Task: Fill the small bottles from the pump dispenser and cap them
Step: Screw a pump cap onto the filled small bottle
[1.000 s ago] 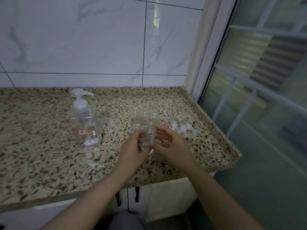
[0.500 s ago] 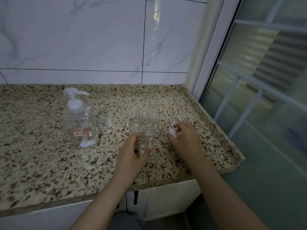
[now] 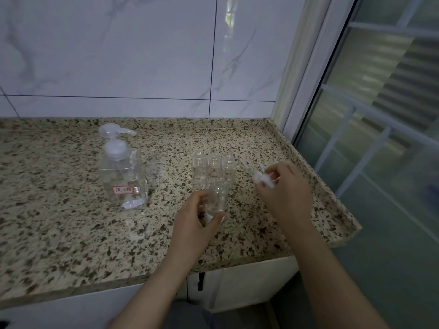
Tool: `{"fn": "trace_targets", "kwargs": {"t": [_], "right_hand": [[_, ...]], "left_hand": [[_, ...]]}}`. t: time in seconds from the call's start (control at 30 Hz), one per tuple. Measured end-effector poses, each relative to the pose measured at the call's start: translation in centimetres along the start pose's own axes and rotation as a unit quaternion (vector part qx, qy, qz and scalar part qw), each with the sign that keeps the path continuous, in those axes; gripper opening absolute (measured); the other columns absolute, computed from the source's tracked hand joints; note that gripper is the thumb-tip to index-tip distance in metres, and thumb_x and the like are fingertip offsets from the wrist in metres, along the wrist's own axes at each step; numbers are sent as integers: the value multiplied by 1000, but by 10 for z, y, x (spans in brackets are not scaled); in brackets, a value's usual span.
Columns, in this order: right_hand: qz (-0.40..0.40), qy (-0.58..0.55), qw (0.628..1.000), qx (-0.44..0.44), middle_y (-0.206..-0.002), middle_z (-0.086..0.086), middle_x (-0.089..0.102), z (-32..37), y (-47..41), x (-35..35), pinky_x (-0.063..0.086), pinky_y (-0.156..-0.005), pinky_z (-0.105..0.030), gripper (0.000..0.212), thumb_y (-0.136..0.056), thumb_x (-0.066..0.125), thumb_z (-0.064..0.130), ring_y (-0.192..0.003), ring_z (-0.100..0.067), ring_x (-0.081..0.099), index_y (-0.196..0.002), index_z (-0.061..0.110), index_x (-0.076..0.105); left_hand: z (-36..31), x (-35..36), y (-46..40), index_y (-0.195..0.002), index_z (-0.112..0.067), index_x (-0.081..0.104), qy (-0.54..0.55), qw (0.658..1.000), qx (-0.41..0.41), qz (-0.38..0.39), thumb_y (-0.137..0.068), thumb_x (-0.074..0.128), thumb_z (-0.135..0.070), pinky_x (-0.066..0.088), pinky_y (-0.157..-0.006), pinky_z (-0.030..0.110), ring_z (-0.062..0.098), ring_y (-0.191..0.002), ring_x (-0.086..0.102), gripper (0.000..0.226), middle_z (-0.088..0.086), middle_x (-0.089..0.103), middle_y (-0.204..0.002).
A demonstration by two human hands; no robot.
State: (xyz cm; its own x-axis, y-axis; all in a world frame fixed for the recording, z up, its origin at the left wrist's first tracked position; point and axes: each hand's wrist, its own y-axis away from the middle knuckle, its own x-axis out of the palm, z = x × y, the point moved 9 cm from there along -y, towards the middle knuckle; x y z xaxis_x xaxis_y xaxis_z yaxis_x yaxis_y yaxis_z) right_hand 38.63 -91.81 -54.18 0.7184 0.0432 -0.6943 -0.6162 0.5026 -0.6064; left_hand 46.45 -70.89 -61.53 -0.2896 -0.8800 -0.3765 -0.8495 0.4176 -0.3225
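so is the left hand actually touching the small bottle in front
Touching. The head view shows the left hand gripping the front small bottle, fingers behind and thumb across the lower front, with no gap visible.

Both hands forward on bare forearms; left hand [image 3: 198, 217] curled in a grip, right hand [image 3: 286, 188] raised, fingers pinching

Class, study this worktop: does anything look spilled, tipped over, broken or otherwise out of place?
Nothing stands out. The pump dispenser stands upright on the counter, three uncapped small bottles stand in a tidy row, the left hand holds a fourth bottle upright, and the right hand holds a white cap. No spill is visible.
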Motion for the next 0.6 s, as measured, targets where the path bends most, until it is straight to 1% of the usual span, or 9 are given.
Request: {"fn": "trace_targets", "kwargs": {"t": [0.07,0.13,0.2,0.27,0.33,0.4,0.47,0.53,0.6], "right_hand": [[2,-58,998,9,-97,3,61,5,-5,-10,55,-62,-28,20,-82,80,24,-76,-12,59,-99,15,72],[-6,-118,993,8,-98,2,59,11,-10,-21,52,-68,-19,18,-82,79,19,-80,-11,57,-98,12,74],[-23,-154,988,7,-98,2,57,19,-14,-36,44,-65,-10,16,-83,77,16,-79,-9,55,-98,12,74],[-43,-193,980,0,-98,2,60,28,-17,-49,44,-65,-12,15,-86,72,18,-78,-9,56,-100,14,73],[-63,-245,968,1,-98,2,66,35,-19,-61,48,-66,-17,16,-87,71,20,-76,-9,58,-102,18,71],[-63,-318,946,24,-99,1,71,38,-22,-67,54,-68,-22,17,-88,74,16,-78,-11,63,-105,18,72],[-41,-406,911,62,-102,0,74,41,-24,-67,59,-78,-26,20,-87,77,10,-89,-14,71,-107,14,73],[-21,-481,872,92,-107,0,76,47,-24,-64,59,-82,-24,22,-87,78,7,-95,-11,72,-108,12,74],[-20,-517,850,103,-114,-1,76,52,-24,-62,56,-82,-20,23,-91,74,10,-95,-6,71,-114,11,73]], "left_hand": [[0,-1,1,-123,-28,57,-2,1000,1,-5,-84,76,-33,54,-93,35,2,-109,61,44,-16,64,-117],[1,-1,1,-123,-27,57,-3,1000,1,-10,-84,76,-34,54,-92,35,3,-108,60,45,-14,63,-117],[2,-2,1,-124,-27,57,-1,1000,-1,-13,-83,76,-35,54,-92,36,4,-108,60,45,-14,62,-116],[1,-3,1,-126,-27,57,-11,1000,4,-18,-84,75,-37,53,-93,36,5,-108,60,47,-14,62,-116],[0,-4,2,-130,-28,55,-18,1000,7,-20,-84,73,-38,53,-93,36,6,-109,60,51,-14,61,-118],[0,-4,3,-134,-28,53,-14,1000,7,-23,-84,72,-38,54,-94,36,5,-111,59,54,-15,61,-121],[-1,-4,3,-136,-28,52,-10,1000,6,-24,-86,72,-35,53,-95,36,6,-114,59,55,-14,61,-124],[-2,-4,2,-137,-28,52,-9,1000,9,-23,-88,72,-32,53,-95,37,6,-114,60,53,-14,62,-124],[-2,-5,2,-137,-28,51,-7,1000,12,-23,-90,71,-28,54,-94,37,7,-113,61,51,-13,63,-123]]}}
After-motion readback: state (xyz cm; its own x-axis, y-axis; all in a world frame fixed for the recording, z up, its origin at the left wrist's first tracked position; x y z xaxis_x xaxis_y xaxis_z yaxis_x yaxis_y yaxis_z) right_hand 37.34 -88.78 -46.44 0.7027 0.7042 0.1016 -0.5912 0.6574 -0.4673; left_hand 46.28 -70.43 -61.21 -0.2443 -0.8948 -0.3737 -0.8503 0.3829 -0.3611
